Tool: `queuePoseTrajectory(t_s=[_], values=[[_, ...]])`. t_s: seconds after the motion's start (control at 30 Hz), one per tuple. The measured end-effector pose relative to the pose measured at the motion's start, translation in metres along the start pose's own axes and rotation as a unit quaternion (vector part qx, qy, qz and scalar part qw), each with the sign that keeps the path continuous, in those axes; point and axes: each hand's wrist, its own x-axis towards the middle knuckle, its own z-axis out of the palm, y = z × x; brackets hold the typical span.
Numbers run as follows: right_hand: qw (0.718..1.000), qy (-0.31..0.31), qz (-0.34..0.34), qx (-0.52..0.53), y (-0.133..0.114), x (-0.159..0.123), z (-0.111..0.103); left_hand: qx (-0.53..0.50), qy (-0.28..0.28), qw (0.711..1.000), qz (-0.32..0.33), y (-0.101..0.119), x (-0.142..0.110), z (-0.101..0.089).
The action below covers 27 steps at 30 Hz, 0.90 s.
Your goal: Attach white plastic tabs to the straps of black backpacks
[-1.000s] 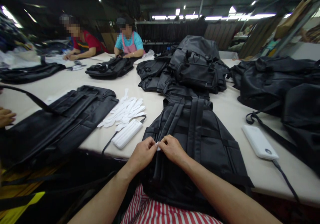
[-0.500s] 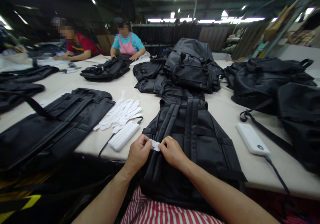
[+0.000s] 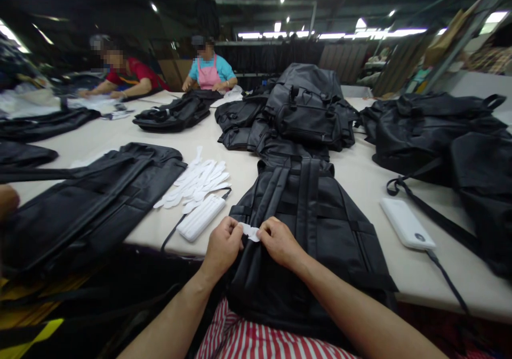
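A black backpack lies in front of me with its straps upward, its near end over my lap. Between my hands a small white paper strip is stretched across one shoulder strap. The left end of the strip is pinched by my left hand. My right hand pinches the other end, its fingers closed and resting against the backpack. A pile of similar white strips lies on the table to the left of the backpack.
White power banks with cables lie on both sides, one at left and one at right. Black bags are heaped behind and at right. Another bag lies left, near a person's hand. Two co-workers sit across the table.
My hands keep their grip on the white paper strip, which shows slightly more between them. At far left a person's hand has come into view, and the strap there lies lower.
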Motion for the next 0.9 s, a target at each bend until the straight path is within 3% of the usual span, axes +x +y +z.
queuePoseTrajectory(t_s=[0.13,0.3,0.43,0.53,0.63,0.73,0.8,0.9], values=[[0.999,0.001,-0.040,-0.031,-0.001,-0.001,-0.001,0.081,0.039,0.995,0.043,0.002,-0.001,0.000],[0.998,0.018,-0.052,-0.037,-0.003,-0.003,0.000,0.058,0.002,0.998,0.030,0.000,-0.001,0.001],[0.998,0.013,-0.035,-0.041,-0.003,-0.003,-0.004,0.014,0.022,1.000,-0.001,0.001,-0.002,0.006],[0.998,0.057,0.019,-0.030,0.003,-0.007,-0.007,0.006,0.013,1.000,-0.011,0.001,-0.002,0.007],[0.983,0.098,0.139,0.065,0.010,-0.014,-0.005,-0.017,0.010,0.999,-0.025,0.000,0.000,0.008],[0.943,0.018,0.220,0.250,0.007,-0.020,0.000,-0.053,0.015,0.998,-0.030,0.001,0.002,0.010],[0.924,-0.025,0.181,0.335,-0.002,-0.023,0.002,-0.075,0.019,0.996,-0.032,0.005,0.002,0.012],[0.913,-0.024,0.100,0.394,-0.019,-0.024,-0.003,-0.110,0.016,0.993,-0.036,0.014,0.001,0.010]])
